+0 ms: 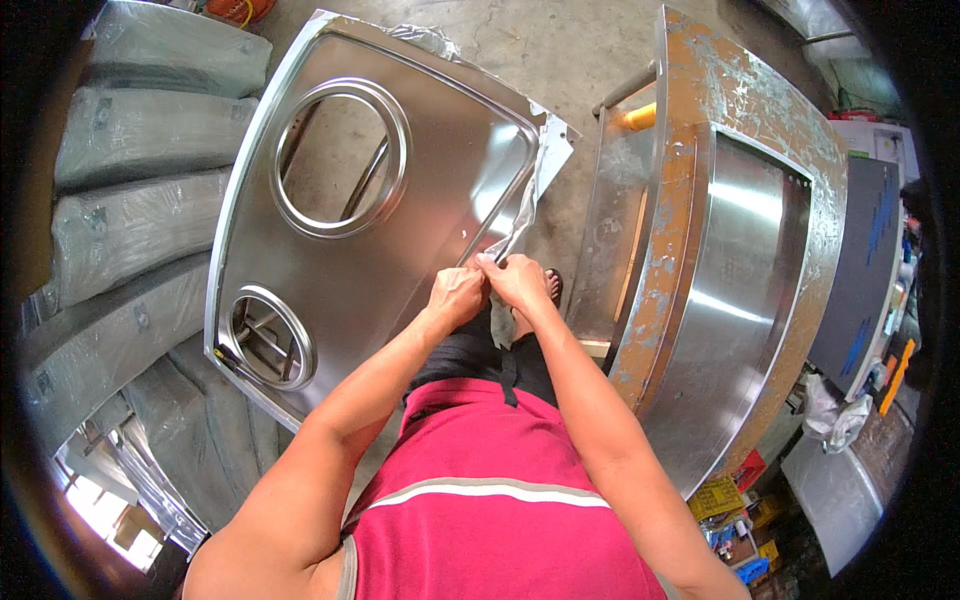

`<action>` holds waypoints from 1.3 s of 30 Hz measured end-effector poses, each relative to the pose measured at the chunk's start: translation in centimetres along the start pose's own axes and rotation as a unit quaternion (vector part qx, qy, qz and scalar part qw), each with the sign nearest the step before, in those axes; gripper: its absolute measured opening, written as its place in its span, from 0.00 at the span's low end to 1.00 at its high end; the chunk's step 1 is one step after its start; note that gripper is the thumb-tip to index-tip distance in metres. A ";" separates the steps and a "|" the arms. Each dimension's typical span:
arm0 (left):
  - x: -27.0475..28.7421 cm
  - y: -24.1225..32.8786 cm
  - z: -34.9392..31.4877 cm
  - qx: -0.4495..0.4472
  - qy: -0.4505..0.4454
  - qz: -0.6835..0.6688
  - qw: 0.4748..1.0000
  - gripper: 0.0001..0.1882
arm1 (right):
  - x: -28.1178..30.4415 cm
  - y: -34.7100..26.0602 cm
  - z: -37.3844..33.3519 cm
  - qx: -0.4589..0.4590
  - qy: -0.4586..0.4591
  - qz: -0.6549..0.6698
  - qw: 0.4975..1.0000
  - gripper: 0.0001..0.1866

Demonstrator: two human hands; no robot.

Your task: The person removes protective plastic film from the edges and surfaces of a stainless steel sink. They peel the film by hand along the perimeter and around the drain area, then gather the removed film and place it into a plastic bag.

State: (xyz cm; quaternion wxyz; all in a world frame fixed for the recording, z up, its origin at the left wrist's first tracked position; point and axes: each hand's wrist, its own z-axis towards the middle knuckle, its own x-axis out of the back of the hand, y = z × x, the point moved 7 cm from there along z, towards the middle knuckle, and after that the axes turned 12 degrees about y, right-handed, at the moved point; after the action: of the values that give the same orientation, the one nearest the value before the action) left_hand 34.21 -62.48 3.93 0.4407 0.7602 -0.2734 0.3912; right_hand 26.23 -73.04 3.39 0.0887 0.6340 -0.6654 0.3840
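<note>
A large stainless steel panel [400, 240] with two round holes lies in front of me to the left. Crumpled whitish protective film [548, 160] hangs loose along its right edge and runs down to my hands. My right hand [522, 284] is closed, pinching the lower end of that film. Right beside it, my left hand [459, 297] is closed at the panel's near right edge, its fingertips meeting the right hand's. The film appears to be bunched between both hands, though the fingers partly hide it. Another torn piece of film [425, 40] sticks up at the far edge.
A worn brown-painted workbench [680, 200] with an inset steel sheet [745, 240] stands at my right. Several plastic-wrapped long items [150, 140] are stacked at the left. Yellow crates [716, 497] sit at the lower right. Concrete floor [520, 45] shows between panel and bench.
</note>
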 end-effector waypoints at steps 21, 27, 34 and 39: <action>5.2 0.2 0.6 0.158 0.136 0.039 0.977 0.21 | 3.2 8.5 1.8 -0.007 0.097 0.298 0.950 0.14; 2.3 -0.2 3.8 0.107 0.027 0.049 0.993 0.19 | 4.8 3.4 0.9 0.077 0.103 0.241 0.962 0.14; 3.4 -1.0 3.3 0.041 0.053 -0.036 0.997 0.12 | 2.2 0.4 1.9 0.074 0.048 0.174 0.981 0.14; 2.9 -0.1 2.9 -0.013 0.101 -0.029 0.994 0.09 | 0.8 0.1 2.9 0.040 0.055 0.100 0.993 0.19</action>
State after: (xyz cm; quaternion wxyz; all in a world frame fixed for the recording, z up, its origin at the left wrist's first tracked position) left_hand 36.90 -65.21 5.47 0.4874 0.7185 -0.2100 0.4495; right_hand 27.06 -75.49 1.82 0.0606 0.5451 -0.7036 0.4518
